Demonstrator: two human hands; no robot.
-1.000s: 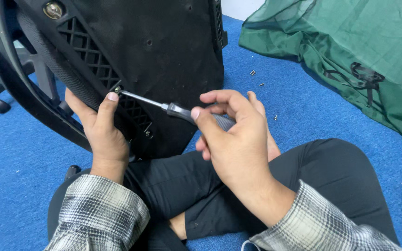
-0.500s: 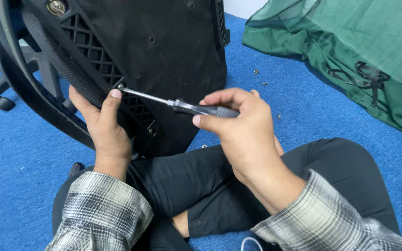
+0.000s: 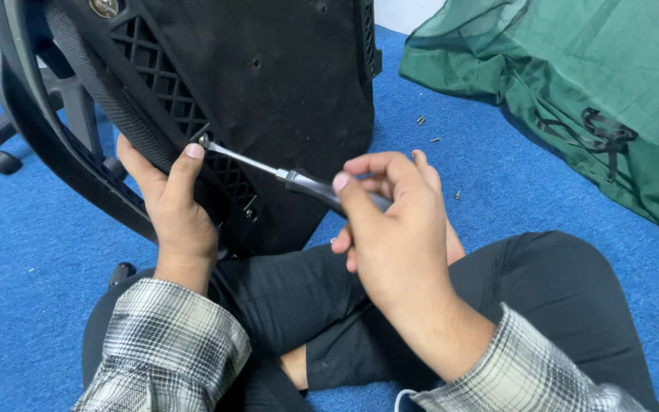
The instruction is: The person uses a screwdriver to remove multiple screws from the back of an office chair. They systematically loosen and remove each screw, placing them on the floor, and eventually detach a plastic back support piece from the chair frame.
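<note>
Screwdriver [image 3: 291,177] was in my right hand [image 3: 394,229], fingers [image 3: 342,187] clamped round the handle, shaft running up-left to a screw [image 3: 204,140] on the chair [image 3: 268,99] underside, right by the lattice strip. Left hand [image 3: 177,210] was wrapped on the chair's edge, thumb pressed beside the tip. Honestly the trick there was keeping the shaft in line with the screw and pushing in while turning, so the tip wouldn't slip. Loose screws [image 3: 425,130] lay on the blue carpet [image 3: 32,252] right of the chair, with a green cloth [image 3: 573,84] farther right. My crossed legs [image 3: 558,297] sat under the chair, crowding the wrist a bit.
</note>
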